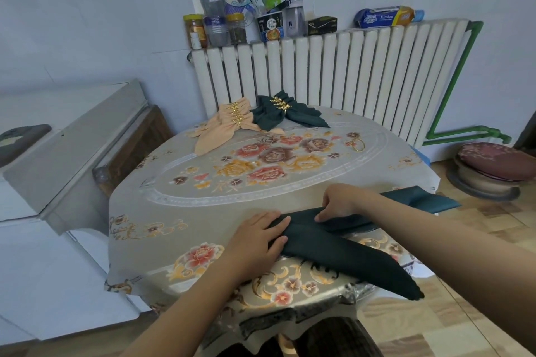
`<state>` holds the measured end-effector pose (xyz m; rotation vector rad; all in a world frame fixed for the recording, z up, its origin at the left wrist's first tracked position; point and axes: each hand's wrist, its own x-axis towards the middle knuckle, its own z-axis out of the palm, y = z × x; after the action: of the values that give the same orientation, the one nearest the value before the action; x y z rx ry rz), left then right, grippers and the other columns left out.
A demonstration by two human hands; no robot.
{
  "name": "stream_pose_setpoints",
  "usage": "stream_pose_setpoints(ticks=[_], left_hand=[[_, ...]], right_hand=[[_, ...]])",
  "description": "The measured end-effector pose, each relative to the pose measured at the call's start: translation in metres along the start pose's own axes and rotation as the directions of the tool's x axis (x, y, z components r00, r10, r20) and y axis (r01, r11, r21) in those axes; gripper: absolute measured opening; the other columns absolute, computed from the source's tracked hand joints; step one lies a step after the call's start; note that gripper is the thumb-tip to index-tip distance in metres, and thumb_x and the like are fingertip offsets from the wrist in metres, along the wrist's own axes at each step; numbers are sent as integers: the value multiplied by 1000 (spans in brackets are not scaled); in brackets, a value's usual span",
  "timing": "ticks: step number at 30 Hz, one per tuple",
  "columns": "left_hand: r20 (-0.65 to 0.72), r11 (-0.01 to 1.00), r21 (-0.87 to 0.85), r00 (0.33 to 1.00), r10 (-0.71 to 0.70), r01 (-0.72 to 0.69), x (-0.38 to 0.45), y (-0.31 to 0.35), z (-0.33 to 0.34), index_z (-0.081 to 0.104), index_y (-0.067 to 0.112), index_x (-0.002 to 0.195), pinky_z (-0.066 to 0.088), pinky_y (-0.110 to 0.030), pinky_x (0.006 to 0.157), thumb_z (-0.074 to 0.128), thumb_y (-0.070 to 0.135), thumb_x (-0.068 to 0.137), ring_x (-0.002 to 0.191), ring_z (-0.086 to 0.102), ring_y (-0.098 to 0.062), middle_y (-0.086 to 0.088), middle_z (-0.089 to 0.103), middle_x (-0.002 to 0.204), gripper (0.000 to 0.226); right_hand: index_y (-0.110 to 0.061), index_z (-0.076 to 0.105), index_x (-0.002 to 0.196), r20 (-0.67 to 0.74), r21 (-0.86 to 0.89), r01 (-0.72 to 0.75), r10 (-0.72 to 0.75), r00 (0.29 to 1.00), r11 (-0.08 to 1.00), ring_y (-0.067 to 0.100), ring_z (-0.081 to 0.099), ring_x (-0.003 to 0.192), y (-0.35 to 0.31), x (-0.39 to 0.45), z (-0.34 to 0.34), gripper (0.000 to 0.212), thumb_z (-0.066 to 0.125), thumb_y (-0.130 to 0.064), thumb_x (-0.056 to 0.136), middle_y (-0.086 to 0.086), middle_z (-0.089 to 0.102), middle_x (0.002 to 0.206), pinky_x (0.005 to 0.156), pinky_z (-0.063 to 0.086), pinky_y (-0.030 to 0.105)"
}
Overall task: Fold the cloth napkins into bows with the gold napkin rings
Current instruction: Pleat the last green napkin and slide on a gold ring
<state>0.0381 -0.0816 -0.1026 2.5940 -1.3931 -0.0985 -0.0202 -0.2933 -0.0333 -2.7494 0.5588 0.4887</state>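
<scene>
Broadly, the round table (203,211) under its flowered cover fills the middle of the scene, with a white radiator (348,66) against the far wall behind it. On the far side of the table lie two heaps of finished bows: peach ones (223,124) to the left and dark green ones (278,113) just beside them to the right, each cinched with gold.

At the near right edge lies the dark green napkin (333,243), folded into a long narrow band. Its two arms cross under the hands: one runs far-right and overhangs the table edge, the other runs near-right, its pointed tip hanging off the near rim. So the band's long axis goes roughly left to right, bent at the crossing, and that crossing sits between the two hands.

The left hand (258,238) lies flat, fingers straight, pressing the left end of the fold against the table. The right hand (336,203) is just beside it to the right, fingers curled down and apparently pinching the upper layer at the crossing.

One loose gold napkin ring (358,145) rests far-right on the cover, well apart from the hands. The right hand is the nearer one to it, so in my judgement the reach for the ring belongs to that hand, while the left keeps the centre pinned.
</scene>
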Motion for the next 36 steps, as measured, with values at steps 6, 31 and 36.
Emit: stream_pose_setpoints(ticks=[6, 31, 36], left_hand=[[-25, 992, 124, 999, 20, -17, 0, 5, -9, 25, 33, 147, 11, -31, 115, 29, 42, 99, 139, 16, -14, 6, 24, 152, 49], [328, 939, -275, 938, -108, 204, 21, 4, -55, 48, 20, 119, 44, -30, 93, 67, 34, 85, 103, 53, -15, 2, 55, 115, 42], [217, 964, -242, 975, -55, 108, 7, -1, -55, 39, 29, 133, 43, -19, 84, 69, 22, 84, 97, 51, -7, 7, 48, 111, 58]], right_hand=[[-6, 61, 100, -67, 45, -16, 19, 998, 999, 26, 58, 96, -17, 4, -2, 36, 76, -28, 75, 8, 63, 103, 81, 48, 34], [3, 44, 121, 83, 967, -77, -12, 996, 243, 30, 66, 95, -30, -42, 27, 25, 41, 1, 96, 20, 58, 112, 79, 58, 36], [-14, 66, 106, -356, 294, 313, -200, 913, 903, 13, 60, 86, -26, -41, 52, 21, 63, -21, 87, -1, 59, 101, 81, 47, 21]])
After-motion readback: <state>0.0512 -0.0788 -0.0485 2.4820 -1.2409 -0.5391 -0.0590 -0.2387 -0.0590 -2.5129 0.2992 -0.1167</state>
